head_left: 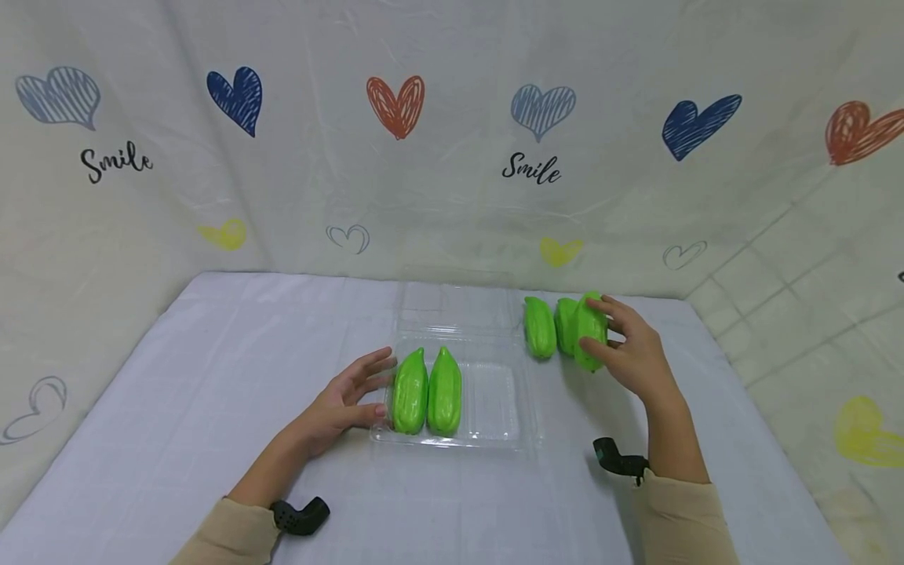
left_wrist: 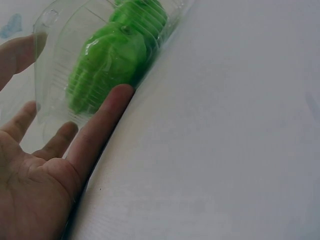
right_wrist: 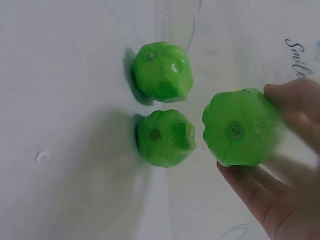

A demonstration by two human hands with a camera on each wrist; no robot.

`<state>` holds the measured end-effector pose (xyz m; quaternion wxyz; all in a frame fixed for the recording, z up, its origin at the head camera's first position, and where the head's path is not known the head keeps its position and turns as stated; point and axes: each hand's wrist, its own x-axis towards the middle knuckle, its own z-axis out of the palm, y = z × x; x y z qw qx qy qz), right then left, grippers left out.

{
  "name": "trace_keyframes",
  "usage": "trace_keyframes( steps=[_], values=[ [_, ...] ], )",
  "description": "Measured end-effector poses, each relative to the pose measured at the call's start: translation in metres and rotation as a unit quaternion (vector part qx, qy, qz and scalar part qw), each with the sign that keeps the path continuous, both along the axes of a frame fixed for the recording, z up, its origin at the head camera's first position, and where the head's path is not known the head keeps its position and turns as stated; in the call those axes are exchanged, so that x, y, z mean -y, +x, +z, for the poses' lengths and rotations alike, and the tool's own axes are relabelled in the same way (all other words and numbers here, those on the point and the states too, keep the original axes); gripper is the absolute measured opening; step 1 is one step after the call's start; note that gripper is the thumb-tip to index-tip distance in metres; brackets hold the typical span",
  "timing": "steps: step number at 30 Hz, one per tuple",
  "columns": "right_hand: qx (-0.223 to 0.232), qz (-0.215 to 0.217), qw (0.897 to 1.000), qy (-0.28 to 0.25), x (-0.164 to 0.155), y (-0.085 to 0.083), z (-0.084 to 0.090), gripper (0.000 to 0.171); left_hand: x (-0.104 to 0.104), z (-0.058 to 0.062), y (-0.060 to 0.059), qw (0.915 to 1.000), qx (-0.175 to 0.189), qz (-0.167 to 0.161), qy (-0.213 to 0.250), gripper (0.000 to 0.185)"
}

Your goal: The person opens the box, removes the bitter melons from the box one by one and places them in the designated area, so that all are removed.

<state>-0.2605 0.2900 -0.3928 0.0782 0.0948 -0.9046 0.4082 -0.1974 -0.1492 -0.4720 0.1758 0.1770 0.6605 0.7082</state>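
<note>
A clear plastic clamshell tray (head_left: 494,402) lies open at the table's middle. Two green ridged vegetables (head_left: 427,391) lie side by side in its left half. My left hand (head_left: 377,383) rests against the tray's left edge, fingers straight; in the left wrist view those fingers (left_wrist: 100,130) touch the tray wall (left_wrist: 52,65) beside a vegetable (left_wrist: 112,57). My right hand (head_left: 600,329) grips a third green vegetable (head_left: 586,343) to the right of the tray, shown end-on in the right wrist view (right_wrist: 239,127). Two more vegetables (head_left: 540,328) (head_left: 564,323) lie on the table just left of it.
The tray's clear lid (head_left: 455,306) lies flat behind it. A white cloth covers the table (head_left: 212,377). A backdrop printed with hearts (head_left: 395,106) rises behind and to the right. The two loose vegetables (right_wrist: 162,71) (right_wrist: 165,137) lie close together.
</note>
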Motion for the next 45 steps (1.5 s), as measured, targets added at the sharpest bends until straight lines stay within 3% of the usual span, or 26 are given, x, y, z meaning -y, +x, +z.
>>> trace_keyframes(
  steps=[16, 29, 45],
  values=[
    [0.03, -0.031, 0.999, 0.017, -0.018, -0.012, -0.006, 0.06, 0.0, -0.002, -0.001, 1.0, -0.004, 0.002, -0.003, 0.079],
    [0.037, -0.032, 0.998, 0.038, -0.032, -0.021, -0.003, 0.06, 0.0, -0.001, -0.001, 1.0, -0.004, 0.002, 0.0, 0.079],
    [0.054, -0.034, 0.997, 0.04, -0.043, -0.034, -0.015, 0.059, 0.0, -0.002, -0.001, 0.9999, -0.009, 0.003, -0.003, 0.079]
  ],
)
